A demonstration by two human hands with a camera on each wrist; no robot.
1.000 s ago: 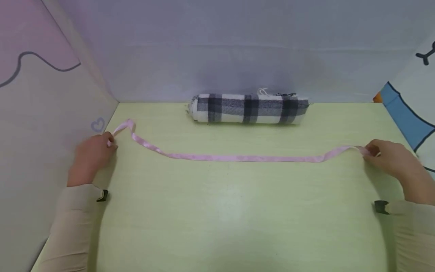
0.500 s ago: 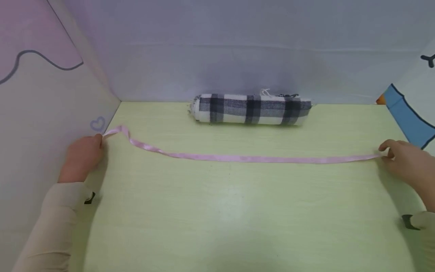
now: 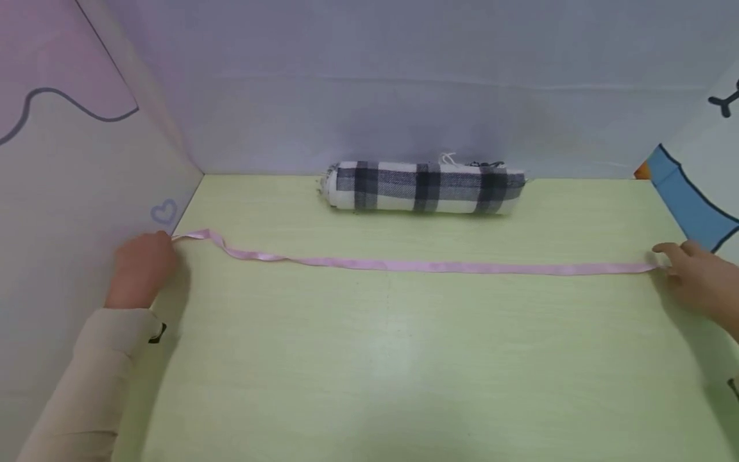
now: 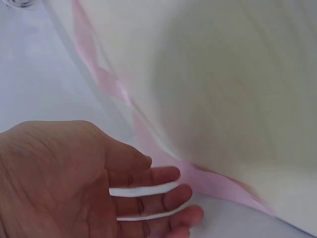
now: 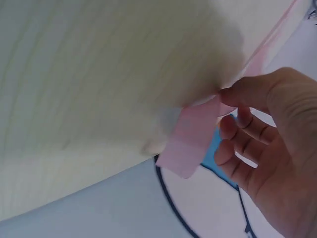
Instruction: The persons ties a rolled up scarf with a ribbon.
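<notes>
A person stretches a pink ribbon across a pale green table, one end at each hand. The right hand pinches its end between thumb and curled fingers, the wrist view showing a short tail of ribbon hanging past that pinch. The left hand is at the other end, against the side wall; its wrist view shows fingers fairly straight with the ribbon running off from the fingertips, but whether they actually clamp it cannot be told. Outward from the right-hand pinch the ribbon lies flat and nearly straight on the table — only near the left hand does a small hump and twist remain. Beyond the ribbon, well apart from both hands, a rolled black-and-white plaid cloth rests against the back wall, untouched. By the look of things the laying-out of the ribbon is almost done, with that last kink still to flatten — and the roll not yet brought to it.
</notes>
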